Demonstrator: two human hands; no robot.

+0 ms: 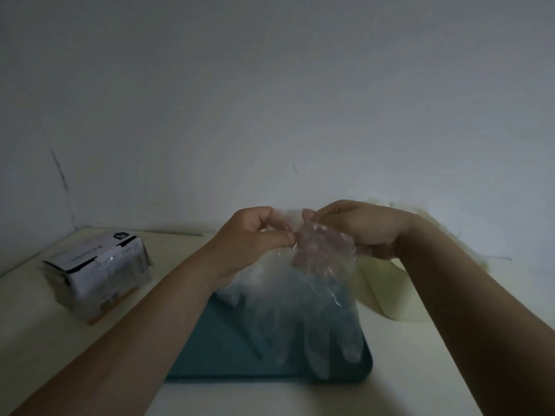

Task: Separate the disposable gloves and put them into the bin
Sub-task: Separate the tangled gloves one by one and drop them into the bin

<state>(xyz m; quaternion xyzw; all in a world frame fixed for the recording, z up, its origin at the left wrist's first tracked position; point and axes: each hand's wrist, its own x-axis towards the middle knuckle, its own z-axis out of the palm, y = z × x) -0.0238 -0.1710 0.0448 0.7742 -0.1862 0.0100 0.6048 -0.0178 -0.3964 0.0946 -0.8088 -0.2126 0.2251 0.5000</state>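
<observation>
Above the tray, left hand and right hand pinch the gloves, hanging cuff-up.

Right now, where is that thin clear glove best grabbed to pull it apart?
At its cuff, the top edge, pinched from either side as the left hand and right hand do. The glove hangs fingers-down over the teal bin, so the cuff is probably where its layers part most easily.
</observation>
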